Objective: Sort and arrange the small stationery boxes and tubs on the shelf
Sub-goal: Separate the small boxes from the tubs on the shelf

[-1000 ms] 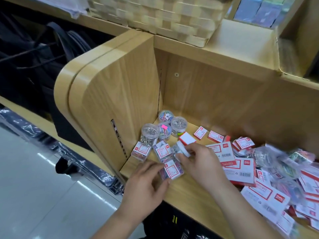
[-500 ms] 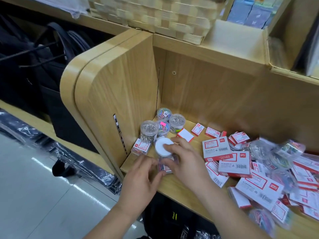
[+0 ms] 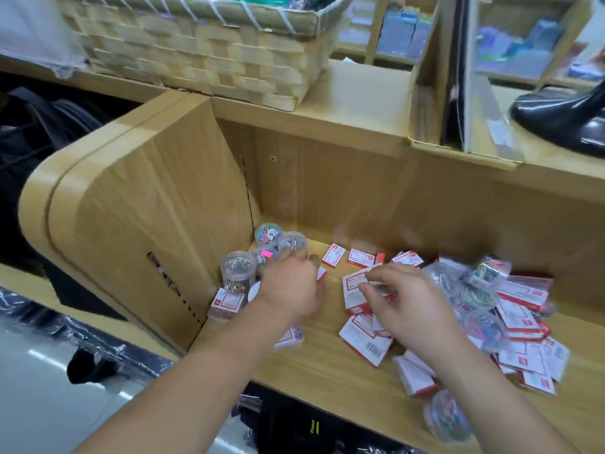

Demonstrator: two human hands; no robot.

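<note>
Wooden shelf (image 3: 327, 368), walled by a rounded side panel (image 3: 147, 231) on the left and a back board behind — that is where I'm working. My left hand (image 3: 291, 290) reaches into the corner with its back turned to me, knuckles touching or just short of the clear tubs (image 3: 235, 267). Its fingers are hidden underneath, so I cannot tell whether they grip anything. A red-and-white edge shows just beside the fingertips, and a white round lid (image 3: 253, 291) peeks out on the side of the hand nearest the panel. My right hand (image 3: 402, 299) hangs over a larger box (image 3: 355, 290) in the middle of the shelf, fingers bent, thumb and forefinger drawn close as if pinching — blur keeps me from saying whether they have hold of it.

The tubs stand upright, four of them huddled in the corner. I judge that is their spot, since round things stay put against two walls. One small box (image 3: 226, 301) lies against the side panel in front of them, and another lies under my left forearm. Two more lie flat near the back board, apart from each other. Beyond my right hand the heap (image 3: 523, 309) of boxes and clear packets is jumbled and overlapping. One round tub (image 3: 445, 417) lies at the front edge, well apart from its fellows. Most of the sorting seems to be ahead. Above, a woven basket (image 3: 196, 54) sits on the upper shelf.
</note>
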